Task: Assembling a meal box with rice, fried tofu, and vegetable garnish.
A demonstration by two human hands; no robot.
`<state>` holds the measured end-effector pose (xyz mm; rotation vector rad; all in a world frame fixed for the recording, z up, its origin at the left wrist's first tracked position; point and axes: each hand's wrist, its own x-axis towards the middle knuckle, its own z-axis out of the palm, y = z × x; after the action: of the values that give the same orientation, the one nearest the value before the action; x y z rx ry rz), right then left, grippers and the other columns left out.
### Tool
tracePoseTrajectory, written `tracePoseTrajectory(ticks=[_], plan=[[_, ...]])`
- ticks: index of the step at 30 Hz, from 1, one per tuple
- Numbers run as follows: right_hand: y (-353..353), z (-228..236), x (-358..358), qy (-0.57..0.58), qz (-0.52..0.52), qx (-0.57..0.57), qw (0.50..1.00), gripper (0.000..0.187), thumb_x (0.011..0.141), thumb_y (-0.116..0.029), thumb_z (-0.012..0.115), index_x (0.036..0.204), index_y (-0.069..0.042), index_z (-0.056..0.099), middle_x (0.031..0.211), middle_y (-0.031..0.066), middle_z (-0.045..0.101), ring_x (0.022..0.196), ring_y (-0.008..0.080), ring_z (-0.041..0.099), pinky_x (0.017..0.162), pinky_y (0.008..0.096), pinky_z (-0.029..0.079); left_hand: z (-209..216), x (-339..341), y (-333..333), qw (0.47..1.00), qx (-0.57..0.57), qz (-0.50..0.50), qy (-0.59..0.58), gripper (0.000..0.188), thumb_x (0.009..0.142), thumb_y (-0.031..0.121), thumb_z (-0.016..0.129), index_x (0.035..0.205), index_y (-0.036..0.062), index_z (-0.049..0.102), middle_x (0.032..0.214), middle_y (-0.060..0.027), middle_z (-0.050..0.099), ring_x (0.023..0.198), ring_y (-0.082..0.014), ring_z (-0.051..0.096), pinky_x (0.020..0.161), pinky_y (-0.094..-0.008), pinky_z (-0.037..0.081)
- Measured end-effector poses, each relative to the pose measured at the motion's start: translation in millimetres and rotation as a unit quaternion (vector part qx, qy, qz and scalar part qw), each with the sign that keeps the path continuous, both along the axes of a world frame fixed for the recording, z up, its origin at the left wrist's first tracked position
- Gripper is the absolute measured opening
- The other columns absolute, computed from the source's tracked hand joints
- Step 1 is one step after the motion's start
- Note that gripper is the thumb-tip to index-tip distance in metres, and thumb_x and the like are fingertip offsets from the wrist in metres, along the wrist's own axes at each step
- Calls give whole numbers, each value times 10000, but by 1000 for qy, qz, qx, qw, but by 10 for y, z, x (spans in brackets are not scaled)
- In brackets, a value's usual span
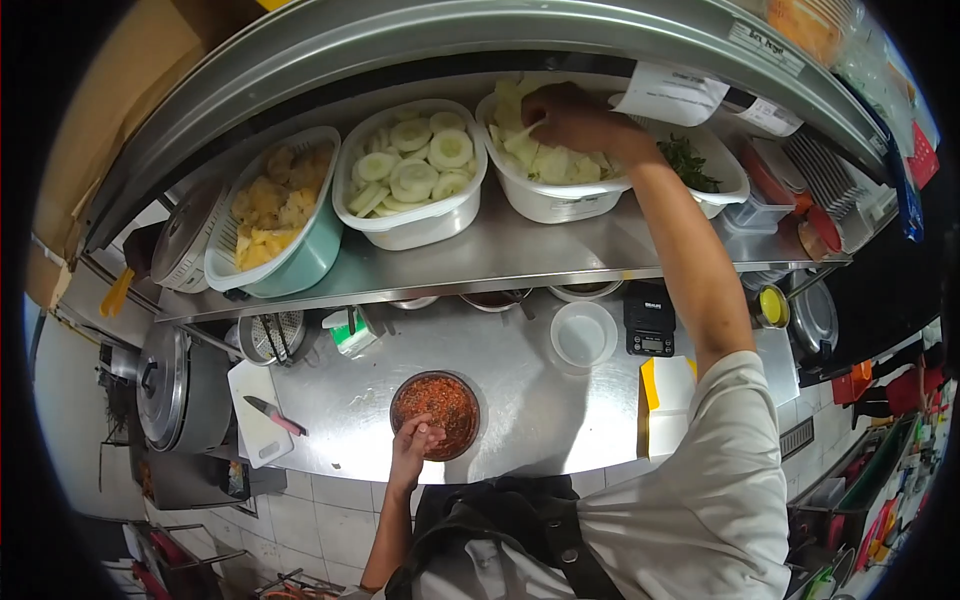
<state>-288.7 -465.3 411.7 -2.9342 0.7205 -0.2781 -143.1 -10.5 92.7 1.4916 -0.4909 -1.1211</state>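
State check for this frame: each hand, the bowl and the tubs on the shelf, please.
Left hand: gripping the bowl's rim.
Right hand: reaching into the tub of pale pieces.
Bowl: full of red mix.
Tub of pale pieces: uncovered, filled.
Tub of sliced rings: uncovered, full.
Knife: lying on cutting board.

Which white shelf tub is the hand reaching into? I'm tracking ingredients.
The right hand is in the white plastic tub of pale chunks, right of the tub of round slices.

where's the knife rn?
Head view, left side: the knife lies on the white cutting board on the steel counter, left of the bowl the left hand touches.
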Motion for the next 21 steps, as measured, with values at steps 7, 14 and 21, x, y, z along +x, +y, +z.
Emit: tracePoseTrajectory(ticks=[7,14,21], plan=[[607,1,-724,-408,33,298,862,301,795,-107,678,1077,-31,606,965,61,637,783,161,603,722,284,499,320,-123,-135,1000,-28,6,-4,325,934,200,566,1191,5,526,989,-107,640,904,-186,632,811,-299,510],[1878,-935,-246,-232,96,538,804,269,822,-14,632,1084,-43,577,860,26,610,688,75,587,610,212,481,842,-76,-578,964,-227,-62,125,523,888,202,620,1326,19,400,1097,-136,590,952,-229,622,858,-339,509],[2444,-1294,-32,-189,142,478,846,316,807,-37,644,1116,-33,577,898,63,652,772,124,641,697,271,501,950,8,-540,957,-255,1,136,395,871,70,616,1225,17,448,1111,-118,577,995,-219,605,871,-353,506]])
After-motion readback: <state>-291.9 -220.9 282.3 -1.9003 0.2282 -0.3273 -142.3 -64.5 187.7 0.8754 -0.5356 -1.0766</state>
